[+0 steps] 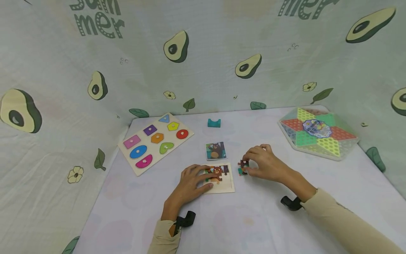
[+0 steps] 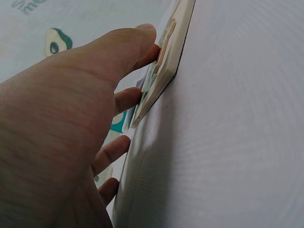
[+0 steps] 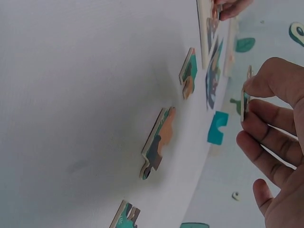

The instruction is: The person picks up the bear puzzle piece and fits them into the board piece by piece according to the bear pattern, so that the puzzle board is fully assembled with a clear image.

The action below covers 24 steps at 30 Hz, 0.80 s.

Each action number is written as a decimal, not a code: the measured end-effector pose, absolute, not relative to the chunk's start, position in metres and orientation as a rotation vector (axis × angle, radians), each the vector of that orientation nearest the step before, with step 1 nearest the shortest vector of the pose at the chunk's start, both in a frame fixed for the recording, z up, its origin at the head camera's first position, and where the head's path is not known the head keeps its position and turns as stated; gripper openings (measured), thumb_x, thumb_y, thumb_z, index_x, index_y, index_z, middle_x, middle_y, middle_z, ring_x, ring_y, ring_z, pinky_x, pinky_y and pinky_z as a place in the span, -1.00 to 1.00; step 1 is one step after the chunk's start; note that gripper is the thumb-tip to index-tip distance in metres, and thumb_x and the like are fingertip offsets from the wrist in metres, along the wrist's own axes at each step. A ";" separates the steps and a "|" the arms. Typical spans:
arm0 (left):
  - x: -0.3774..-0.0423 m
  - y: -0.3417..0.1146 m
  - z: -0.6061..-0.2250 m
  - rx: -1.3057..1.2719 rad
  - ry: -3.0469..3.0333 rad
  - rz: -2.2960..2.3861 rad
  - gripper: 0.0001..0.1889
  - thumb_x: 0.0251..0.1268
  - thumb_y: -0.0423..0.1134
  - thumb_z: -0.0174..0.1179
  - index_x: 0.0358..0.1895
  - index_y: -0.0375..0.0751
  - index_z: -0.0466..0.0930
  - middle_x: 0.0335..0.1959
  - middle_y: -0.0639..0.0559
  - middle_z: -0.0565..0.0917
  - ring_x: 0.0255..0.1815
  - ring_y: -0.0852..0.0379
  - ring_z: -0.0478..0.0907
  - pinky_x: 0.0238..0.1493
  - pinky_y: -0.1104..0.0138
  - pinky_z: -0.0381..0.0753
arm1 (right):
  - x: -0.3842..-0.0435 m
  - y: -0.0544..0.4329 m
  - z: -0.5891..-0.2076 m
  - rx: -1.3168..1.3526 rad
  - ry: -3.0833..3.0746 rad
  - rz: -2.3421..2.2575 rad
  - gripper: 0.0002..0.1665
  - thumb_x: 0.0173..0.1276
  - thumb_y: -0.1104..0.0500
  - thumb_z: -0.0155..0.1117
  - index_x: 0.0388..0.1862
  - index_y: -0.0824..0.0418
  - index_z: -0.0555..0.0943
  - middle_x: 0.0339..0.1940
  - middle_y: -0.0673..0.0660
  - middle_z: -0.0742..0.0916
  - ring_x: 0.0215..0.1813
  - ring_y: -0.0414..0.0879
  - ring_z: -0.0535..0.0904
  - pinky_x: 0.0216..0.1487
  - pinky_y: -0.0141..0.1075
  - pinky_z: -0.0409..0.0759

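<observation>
A wooden bear jigsaw board [image 1: 223,188] lies on the table, its upper part filled with bear pieces [image 1: 217,172] and its lower part bare wood. Across the board's left side rests my left hand [image 1: 192,183], fingers extended and spread, thumb near the lower edge. In the left wrist view the fingertips meet the board's edge [image 2: 166,71]. To the right of the board, my right hand [image 1: 264,164] pinches a thin puzzle piece [image 3: 245,102] between thumb and fingers, off the table. Several loose puzzle pieces [image 3: 159,142] lie on the table beneath that hand.
Behind the board is a square bear picture card [image 1: 216,151], and farther back a small teal block [image 1: 214,123]. A shape-peg board [image 1: 149,144] lies at the back left. At the back right sits a star-patterned game board [image 1: 318,132]. A printed cloth [image 1: 209,81] hangs behind.
</observation>
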<state>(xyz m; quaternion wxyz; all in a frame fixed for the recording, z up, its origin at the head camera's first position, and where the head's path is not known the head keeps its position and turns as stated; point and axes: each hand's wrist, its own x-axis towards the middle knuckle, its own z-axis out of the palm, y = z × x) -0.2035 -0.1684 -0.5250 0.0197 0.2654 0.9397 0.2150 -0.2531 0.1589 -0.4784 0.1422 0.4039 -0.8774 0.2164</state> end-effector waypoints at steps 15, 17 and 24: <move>-0.202 -0.166 -0.523 0.823 2.911 0.741 -0.60 0.43 0.18 0.13 0.28 0.35 0.59 0.42 0.11 0.39 0.47 -0.15 0.12 0.37 -0.21 0.04 | -0.250 0.141 -0.482 1.219 -2.563 0.621 -0.69 0.06 0.17 0.52 -0.17 0.13 0.72 -0.19 -0.06 0.69 -0.07 -0.13 0.56 0.13 0.05 0.25; -0.202 -0.166 -0.522 0.820 2.912 0.738 -0.60 0.43 0.18 0.13 0.28 0.35 0.59 0.42 0.10 0.39 0.47 -0.15 0.12 0.38 -0.21 0.03 | -0.249 0.139 -0.482 1.227 -2.553 0.621 -0.68 0.05 0.17 0.54 -0.17 0.13 0.72 -0.19 -0.05 0.69 -0.08 -0.12 0.56 0.12 0.06 0.26; -0.201 -0.166 -0.521 0.800 2.912 0.715 -0.59 0.43 0.19 0.12 0.29 0.36 0.58 0.42 0.10 0.38 0.48 -0.14 0.11 0.39 -0.20 0.02 | -0.246 0.132 -0.484 1.248 -2.545 0.625 -0.69 0.09 0.17 0.53 -0.15 0.14 0.71 -0.16 -0.03 0.68 -0.07 -0.10 0.53 0.12 0.11 0.27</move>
